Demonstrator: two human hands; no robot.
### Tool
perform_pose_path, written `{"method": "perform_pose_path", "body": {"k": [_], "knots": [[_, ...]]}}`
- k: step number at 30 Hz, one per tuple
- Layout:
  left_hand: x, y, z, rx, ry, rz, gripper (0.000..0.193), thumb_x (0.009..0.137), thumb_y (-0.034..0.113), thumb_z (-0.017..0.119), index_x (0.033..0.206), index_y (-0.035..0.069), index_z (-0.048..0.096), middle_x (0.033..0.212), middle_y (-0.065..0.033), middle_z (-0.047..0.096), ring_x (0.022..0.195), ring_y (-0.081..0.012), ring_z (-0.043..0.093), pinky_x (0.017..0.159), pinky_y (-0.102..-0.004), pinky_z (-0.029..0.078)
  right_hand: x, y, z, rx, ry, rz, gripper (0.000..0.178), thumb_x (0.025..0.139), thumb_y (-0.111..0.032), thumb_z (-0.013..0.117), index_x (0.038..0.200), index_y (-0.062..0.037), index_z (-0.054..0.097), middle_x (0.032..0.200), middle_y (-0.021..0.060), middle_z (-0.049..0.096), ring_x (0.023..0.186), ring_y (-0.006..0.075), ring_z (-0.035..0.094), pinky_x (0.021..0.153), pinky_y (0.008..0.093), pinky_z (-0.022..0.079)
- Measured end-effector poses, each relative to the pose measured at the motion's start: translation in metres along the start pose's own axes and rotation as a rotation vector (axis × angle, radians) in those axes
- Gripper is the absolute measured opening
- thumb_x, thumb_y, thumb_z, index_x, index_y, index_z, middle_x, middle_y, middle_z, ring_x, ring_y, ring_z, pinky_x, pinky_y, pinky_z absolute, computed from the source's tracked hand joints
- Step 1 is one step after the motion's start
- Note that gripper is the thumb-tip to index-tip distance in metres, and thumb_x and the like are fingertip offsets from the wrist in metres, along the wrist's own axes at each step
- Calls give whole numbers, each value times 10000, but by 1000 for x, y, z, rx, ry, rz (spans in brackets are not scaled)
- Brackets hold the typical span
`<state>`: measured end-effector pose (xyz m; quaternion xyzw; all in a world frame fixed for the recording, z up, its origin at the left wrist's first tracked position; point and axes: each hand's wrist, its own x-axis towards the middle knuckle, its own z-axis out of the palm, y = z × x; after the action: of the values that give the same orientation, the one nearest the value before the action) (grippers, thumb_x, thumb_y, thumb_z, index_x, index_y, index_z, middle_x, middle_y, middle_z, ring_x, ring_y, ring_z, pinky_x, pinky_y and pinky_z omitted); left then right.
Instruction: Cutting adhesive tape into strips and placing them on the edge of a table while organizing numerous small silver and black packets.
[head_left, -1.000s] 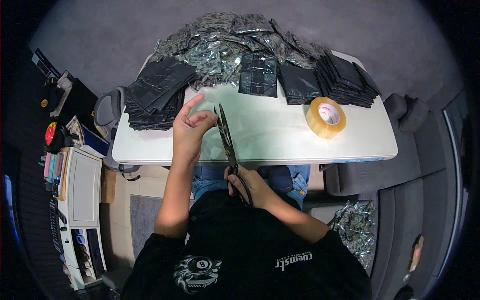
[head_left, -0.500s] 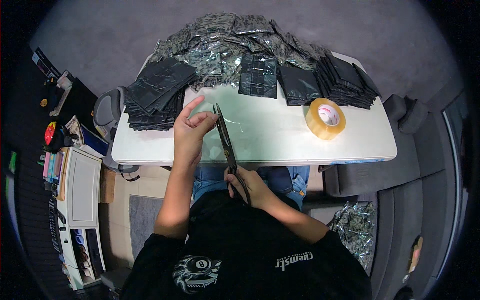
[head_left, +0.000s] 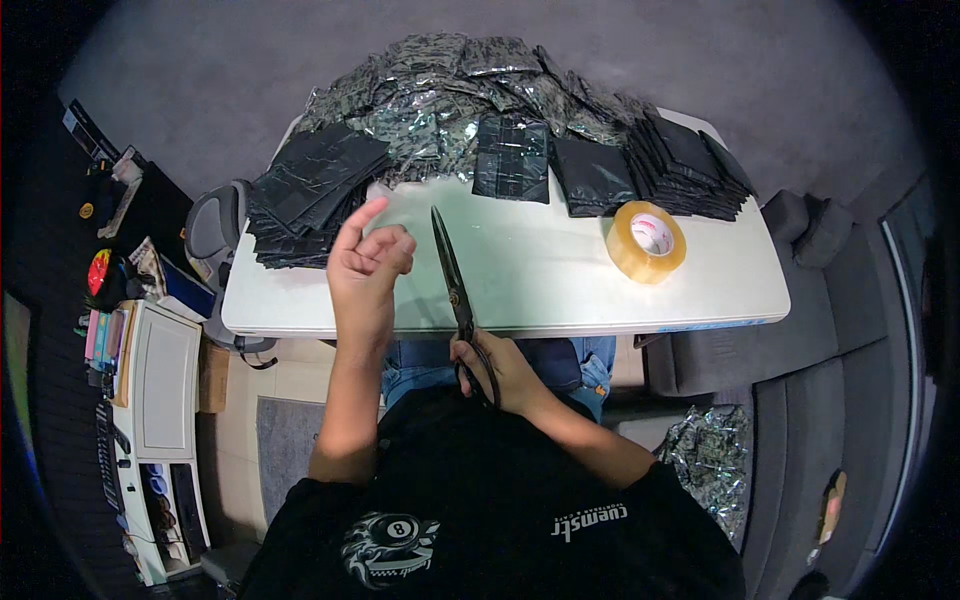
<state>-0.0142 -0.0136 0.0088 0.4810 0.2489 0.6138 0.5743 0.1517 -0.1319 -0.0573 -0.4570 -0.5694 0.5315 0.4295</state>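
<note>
My right hand (head_left: 500, 370) is wrapped around the handles of dark metal scissors (head_left: 453, 285). Their blades are together and point away from me over the table's front part. Left of the blades, my left hand (head_left: 365, 280) is raised over the white table (head_left: 560, 290), apart from the scissors. Its index finger stretches forward while the thumb and other fingers curl in against each other. Whether anything small is between them cannot be seen. A pale, see-through scrap (head_left: 378, 190) shows by the index fingertip. Nearby lies a flat black plastic package (head_left: 511, 160).
A roll of clear tape (head_left: 646, 243) sits on the right of the table. Black packages are stacked at the left (head_left: 310, 195) and right (head_left: 680, 165). Behind them spreads a heap of shiny camouflage-patterned packages (head_left: 430, 100). A grey sofa (head_left: 760, 350) stands at the right.
My left hand has drawn back from the scissors' tip, moving left and slightly nearer to me. The scissors stay in my right hand, almost in the same place.
</note>
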Motion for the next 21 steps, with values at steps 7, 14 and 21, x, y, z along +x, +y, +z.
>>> {"method": "perform_pose_path", "body": {"k": [7, 14, 21], "knots": [[15, -2, -13, 53, -7, 91, 773, 920, -47, 674, 1585, 64, 297, 1282, -154, 644, 905, -142, 654, 785, -276, 532, -3, -2, 0, 7, -34, -52, 299, 1097, -299, 508, 1018, -16, 558, 660, 67, 624, 616, 146, 641, 606, 315, 498], [16, -11, -6, 82, -117, -64, 917, 877, -62, 657, 1635, 139, 181, 1515, -223, 464, 1037, -242, 692, 891, -339, 570, -6, -6, -4, -27, -61, -91, 258, 1088, -267, 528, 1024, -19, 548, 661, 63, 608, 633, 157, 638, 626, 329, 503], [26, -10, 0, 56, -171, -121, 1007, 805, -161, 705, 1626, 144, 208, 1375, -205, 530, 977, -194, 684, 895, -334, 581, -7, -4, -4, -26, -75, -92, 260, 1090, -273, 520, 1044, -19, 543, 679, 72, 615, 631, 160, 632, 632, 335, 504]]}}
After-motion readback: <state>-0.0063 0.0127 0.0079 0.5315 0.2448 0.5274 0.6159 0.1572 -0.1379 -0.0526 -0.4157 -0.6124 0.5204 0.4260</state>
